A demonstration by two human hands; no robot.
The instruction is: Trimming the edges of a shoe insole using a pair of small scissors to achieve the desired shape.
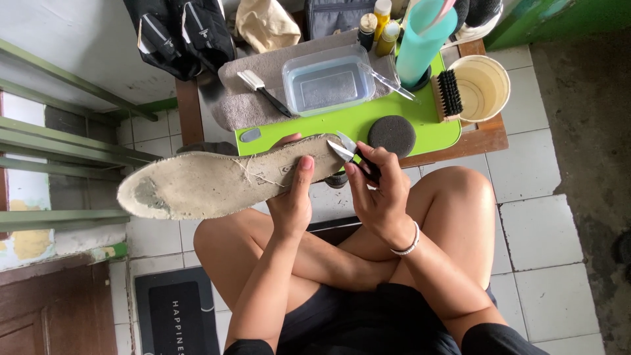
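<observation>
- Insole [217,184] lay lengthwise leftward from left hand [291,204], grip closed on its near end.
- Right hand [380,197] closed around scissors [351,154], blades touching insole's end, just right of left grip.

Grey insole [217,184] — lime-green (glossy) tray [355,121]

On the small wooden table [483,135] lies a bright green mat [368,121]. A grey towel [263,85] covers its far side, and on the towel stand a clear plastic tub [328,82] and a small brush with a black handle [263,91]. A round dark sponge [392,135] rests on the mat. Near it stands a turquoise cup [424,39], and a bristle brush [448,94] leans against a cream bucket [485,87]. Some small bottles [381,26] stand behind. A pair of black shoes [181,33] lies at the table's far left corner.
</observation>
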